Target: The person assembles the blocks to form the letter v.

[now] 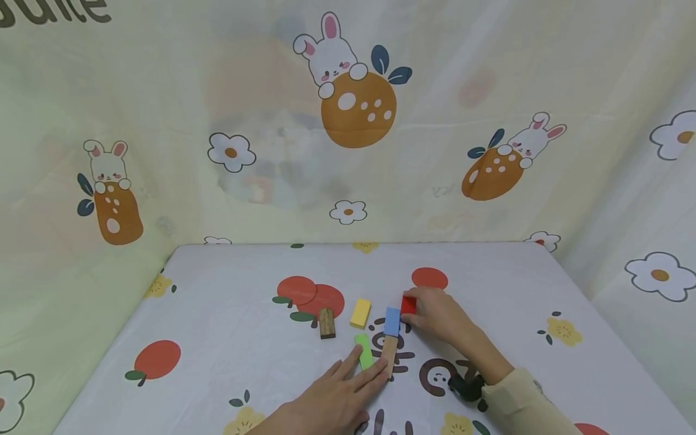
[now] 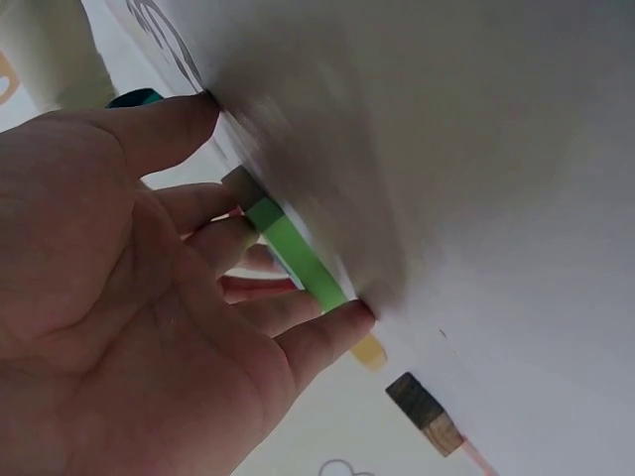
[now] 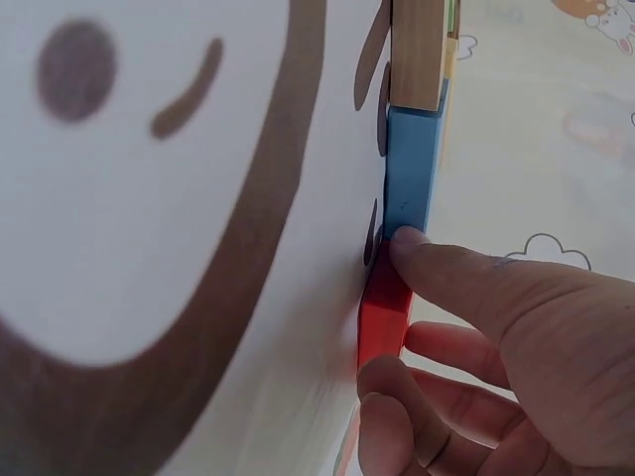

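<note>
Between thumb and fingers my right hand [image 1: 441, 315] holds a red block [image 1: 407, 305] on the table, beside the far end of a blue block [image 1: 392, 322]. In the right wrist view, the thumb lies where the red block [image 3: 383, 312] meets the blue block [image 3: 410, 164]. A plain wooden block [image 1: 389, 349] continues the line toward me from the blue one. Straight fingers of my left hand [image 1: 333, 396] rest at the near ends of the wooden block and a light green block [image 1: 364, 349]. The left wrist view shows fingers along the green block [image 2: 298, 253].
Left of the row lie a yellow block [image 1: 360, 313] and a dark brown, bark-like block [image 1: 327, 323]. The white tablecloth [image 1: 228, 338] has printed fruit and flowers. A patterned cloth wall [image 1: 261, 205] rises behind the table. A black strap device [image 1: 466, 386] is at the right wrist.
</note>
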`<state>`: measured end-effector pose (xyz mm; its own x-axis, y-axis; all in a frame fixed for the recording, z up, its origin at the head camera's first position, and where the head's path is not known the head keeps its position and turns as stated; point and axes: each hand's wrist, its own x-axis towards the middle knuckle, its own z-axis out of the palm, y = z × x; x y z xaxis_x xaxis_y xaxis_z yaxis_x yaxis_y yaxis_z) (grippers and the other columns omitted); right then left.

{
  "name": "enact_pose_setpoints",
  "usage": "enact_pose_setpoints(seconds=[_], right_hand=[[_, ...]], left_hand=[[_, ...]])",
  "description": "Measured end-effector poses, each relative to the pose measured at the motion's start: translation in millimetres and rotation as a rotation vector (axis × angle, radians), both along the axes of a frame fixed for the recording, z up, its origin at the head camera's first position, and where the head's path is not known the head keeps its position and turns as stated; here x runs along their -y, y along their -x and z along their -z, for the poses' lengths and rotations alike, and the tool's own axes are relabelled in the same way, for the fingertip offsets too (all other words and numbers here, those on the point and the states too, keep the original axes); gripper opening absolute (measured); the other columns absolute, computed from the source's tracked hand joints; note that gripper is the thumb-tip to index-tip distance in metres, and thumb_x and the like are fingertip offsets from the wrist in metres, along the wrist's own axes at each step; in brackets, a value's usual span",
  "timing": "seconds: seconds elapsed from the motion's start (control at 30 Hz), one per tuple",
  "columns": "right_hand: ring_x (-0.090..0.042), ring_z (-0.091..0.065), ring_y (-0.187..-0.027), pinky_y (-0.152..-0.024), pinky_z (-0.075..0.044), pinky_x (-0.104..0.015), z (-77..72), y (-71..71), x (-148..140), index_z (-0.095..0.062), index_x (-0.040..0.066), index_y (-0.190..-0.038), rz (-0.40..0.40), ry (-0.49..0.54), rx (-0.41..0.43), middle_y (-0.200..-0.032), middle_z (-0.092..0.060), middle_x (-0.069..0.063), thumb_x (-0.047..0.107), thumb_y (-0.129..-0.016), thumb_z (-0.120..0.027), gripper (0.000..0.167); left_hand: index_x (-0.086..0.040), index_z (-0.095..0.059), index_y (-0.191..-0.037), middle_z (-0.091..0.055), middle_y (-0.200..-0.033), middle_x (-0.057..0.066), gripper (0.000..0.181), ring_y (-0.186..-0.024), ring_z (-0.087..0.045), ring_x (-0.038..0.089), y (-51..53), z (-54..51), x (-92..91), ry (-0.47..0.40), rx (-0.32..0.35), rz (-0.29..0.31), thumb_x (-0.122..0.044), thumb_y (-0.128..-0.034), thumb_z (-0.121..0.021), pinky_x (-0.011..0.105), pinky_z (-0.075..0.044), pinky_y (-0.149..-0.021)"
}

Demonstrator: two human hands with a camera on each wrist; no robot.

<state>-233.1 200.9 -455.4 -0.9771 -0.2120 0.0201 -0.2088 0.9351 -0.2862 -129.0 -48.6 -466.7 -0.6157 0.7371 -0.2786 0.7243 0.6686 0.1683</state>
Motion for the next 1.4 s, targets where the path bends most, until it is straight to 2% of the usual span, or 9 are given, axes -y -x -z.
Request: enact_pose_setpoints(seconds=[0.3, 0.8, 1.07, 1.23, 1.4], right_hand=[[-0.023, -0.065, -0.096, -0.093, -0.063, -0.045, -1.3, 1.4, -0.3, -0.073, 0.003, -0.132, 0.003, 0.004, 0.007, -0.121, -0.078, -0.013, 0.027, -0.085, -0.090, 0.055], [-0.030, -0.069, -0.108, -0.099, -0.062, -0.051, -0.7, 6.9, -1.5, -0.071, 0.004, -0.135, 0.020, 0.022, -0.011, -0.129, -0.076, -0.016, 0.026, -0.087, -0.088, 0.056], [-0.034, -0.069, -0.115, -0.103, -0.059, -0.055, 0.4, 10.7, -3.5, -0.070, 0.004, -0.137, 0.011, 0.038, -0.014, -0.133, -0.074, -0.018, 0.026, -0.089, -0.086, 0.055], [-0.033, -0.069, -0.115, -0.104, -0.058, -0.054, -0.2, 12.8, -1.1, -0.070, 0.002, -0.137, -0.014, 0.028, -0.030, -0.133, -0.074, -0.018, 0.026, -0.092, -0.083, 0.053], [-0.028, -0.068, -0.105, -0.099, -0.061, -0.050, 0.8, 16.1, 2.8, -0.070, 0.003, -0.137, -0.006, 0.042, -0.026, -0.131, -0.075, -0.017, 0.028, -0.093, -0.082, 0.053]], left_hand=[[-0.037, -0.019, -0.170, -0.016, -0.178, -0.019, 0.079, -0.166, -0.022, 0.033, 0.9, -0.9, -0.3, -0.001, 0.014, -0.002, -0.042, -0.1052, -0.063, 0.052, -0.050, -0.118], [-0.036, -0.018, -0.170, -0.015, -0.178, -0.018, 0.077, -0.166, -0.023, 0.034, 0.1, 1.3, 2.6, -0.016, -0.007, 0.014, -0.042, -0.1061, -0.061, 0.052, -0.051, -0.116], [-0.035, -0.019, -0.170, -0.018, -0.178, -0.018, 0.077, -0.166, -0.023, 0.035, -0.1, -0.3, 2.8, -0.032, 0.006, 0.011, -0.042, -0.1063, -0.061, 0.053, -0.051, -0.116], [-0.034, -0.020, -0.170, -0.018, -0.178, -0.017, 0.076, -0.166, -0.024, 0.035, 0.0, -1.5, 3.7, -0.029, 0.000, 0.018, -0.042, -0.1068, -0.060, 0.053, -0.051, -0.116], [-0.034, -0.020, -0.170, -0.019, -0.178, -0.017, 0.076, -0.165, -0.024, 0.035, 0.4, -1.3, 3.3, -0.032, 0.002, 0.021, -0.042, -0.1068, -0.060, 0.053, -0.051, -0.117]])
